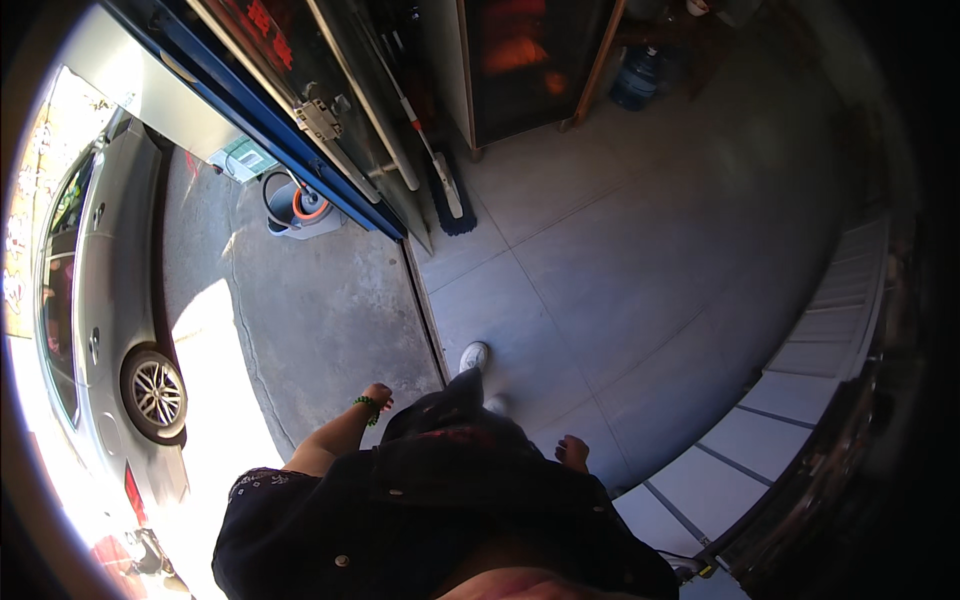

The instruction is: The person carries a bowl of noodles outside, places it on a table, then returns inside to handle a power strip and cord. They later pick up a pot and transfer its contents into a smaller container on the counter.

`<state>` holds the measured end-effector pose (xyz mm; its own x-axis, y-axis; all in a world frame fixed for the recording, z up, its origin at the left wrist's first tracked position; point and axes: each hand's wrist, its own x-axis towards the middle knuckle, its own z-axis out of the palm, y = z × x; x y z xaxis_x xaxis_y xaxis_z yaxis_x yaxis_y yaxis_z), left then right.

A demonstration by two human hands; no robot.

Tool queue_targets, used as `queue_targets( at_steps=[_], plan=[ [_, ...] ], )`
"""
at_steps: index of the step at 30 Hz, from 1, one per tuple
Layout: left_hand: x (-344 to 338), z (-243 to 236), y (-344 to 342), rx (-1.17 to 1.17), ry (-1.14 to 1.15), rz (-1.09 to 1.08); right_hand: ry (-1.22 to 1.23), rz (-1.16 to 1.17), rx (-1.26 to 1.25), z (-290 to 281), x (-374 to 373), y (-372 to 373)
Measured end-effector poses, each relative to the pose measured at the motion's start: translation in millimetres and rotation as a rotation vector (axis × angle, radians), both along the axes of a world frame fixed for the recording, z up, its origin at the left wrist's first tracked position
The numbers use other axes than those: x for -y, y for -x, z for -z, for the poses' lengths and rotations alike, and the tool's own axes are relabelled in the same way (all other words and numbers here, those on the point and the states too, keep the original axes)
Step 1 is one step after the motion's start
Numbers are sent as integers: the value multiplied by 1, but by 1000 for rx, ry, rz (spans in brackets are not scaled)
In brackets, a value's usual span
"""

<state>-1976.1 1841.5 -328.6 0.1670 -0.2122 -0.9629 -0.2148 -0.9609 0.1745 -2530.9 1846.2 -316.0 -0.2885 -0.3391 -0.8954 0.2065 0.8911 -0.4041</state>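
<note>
My left hand (377, 395), with a green beaded bracelet (367, 405) at its wrist, hangs beside my body over the grey concrete. Its fingers are loosely bent and a little apart, and nothing shows in it. On the other side, my right hand (573, 452) hangs low above the tiled floor (560, 270). It looks relaxed and holds nothing that I can see, though its fingers are small and partly in shade. Neither hand touches anything. One white shoe (474, 356) stands forward, just inside the door threshold (424, 310).
A blue-framed glass door (330, 180) stands ahead. Behind it a flat mop (450, 195) leans near a dark-fronted cabinet (535, 60). A mop bucket (300, 208) sits outside, with a grey car (110, 290) at left. A blue water jug (636, 78) stands far back; white panels (750, 440) line the right.
</note>
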Motion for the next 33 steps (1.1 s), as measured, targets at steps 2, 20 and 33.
queue_targets(
  at_steps=[2, 20, 33],
  plan=[
    [19, -3, -15, 5, 104, -165, 10, 123, -54, -15, 55, -12],
    [82, -1, -7, -54, 248, -559, 12, -449, -133, -30, 257, -117],
    [113, -37, -30, -62, 281, -912, 112, -416, -46, 4, 432, -161]
  ],
)
